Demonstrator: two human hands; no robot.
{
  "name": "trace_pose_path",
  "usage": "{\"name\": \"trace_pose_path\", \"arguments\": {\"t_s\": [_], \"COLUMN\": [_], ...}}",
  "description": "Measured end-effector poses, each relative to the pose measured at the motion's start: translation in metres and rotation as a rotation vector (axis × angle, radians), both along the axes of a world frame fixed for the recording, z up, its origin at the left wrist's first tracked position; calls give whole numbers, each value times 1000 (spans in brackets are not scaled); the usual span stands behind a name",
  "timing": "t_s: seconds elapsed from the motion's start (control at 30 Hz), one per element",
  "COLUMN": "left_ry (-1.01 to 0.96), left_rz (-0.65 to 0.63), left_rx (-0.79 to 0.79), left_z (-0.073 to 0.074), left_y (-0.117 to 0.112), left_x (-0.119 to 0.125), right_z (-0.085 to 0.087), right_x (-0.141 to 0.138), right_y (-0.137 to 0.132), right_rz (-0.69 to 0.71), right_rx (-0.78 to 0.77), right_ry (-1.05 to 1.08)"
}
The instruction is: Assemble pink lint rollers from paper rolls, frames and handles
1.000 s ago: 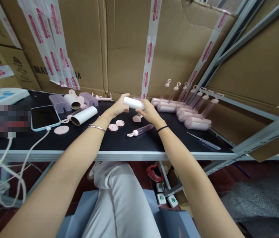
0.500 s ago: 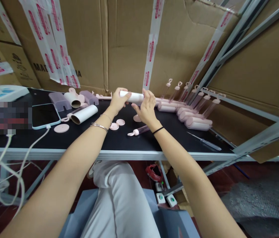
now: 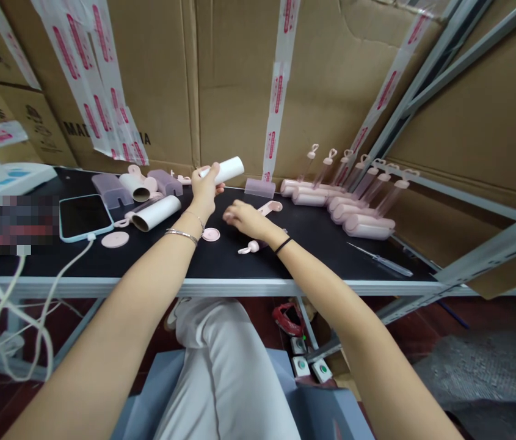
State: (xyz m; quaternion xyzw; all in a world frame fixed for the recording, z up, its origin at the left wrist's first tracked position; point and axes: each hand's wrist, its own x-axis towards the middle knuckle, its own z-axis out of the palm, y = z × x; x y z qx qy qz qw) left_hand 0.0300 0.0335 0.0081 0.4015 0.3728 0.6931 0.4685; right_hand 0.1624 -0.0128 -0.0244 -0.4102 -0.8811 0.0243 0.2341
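My left hand [image 3: 206,189] is wrapped round a white paper roll [image 3: 230,168], which tilts up to the right above the table. My right hand [image 3: 247,219] is low over the black tabletop, fingers curled together; the small pink cap they cover is hidden. Beside them lies another pink round cap [image 3: 210,234]. Under my right wrist is a tube with a pink loop end [image 3: 252,247], partly covered. A pink handle piece [image 3: 273,208] shows just behind my right hand. Farther back sits a translucent purple cover [image 3: 260,188].
Several pink roller holders [image 3: 367,227] with upright clear handles stand at the right. A screwdriver [image 3: 383,260] lies near the front edge. At the left are a white cardboard-core roll [image 3: 156,214], a pink disc [image 3: 115,239] and a charging phone [image 3: 86,217]. Cardboard [image 3: 234,85] walls the back.
My right hand has let go of the white roll and moved down and left, over the spot of one pink cap. My left hand has drawn the roll leftward.
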Motion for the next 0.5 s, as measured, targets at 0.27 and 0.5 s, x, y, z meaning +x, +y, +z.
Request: {"name": "trace_pose_path", "arguments": {"t_s": [0.27,0.5], "left_ry": [173,184], "left_rz": [-206,-270], "left_rx": [10,36], "left_z": [-2,-2], "left_y": [-16,-22], "left_x": [17,22], "right_z": [7,-1], "right_x": [43,37], "right_y": [23,26], "right_rz": [-323,-304], "right_rx": [297,160], "right_ry": [600,506]}}
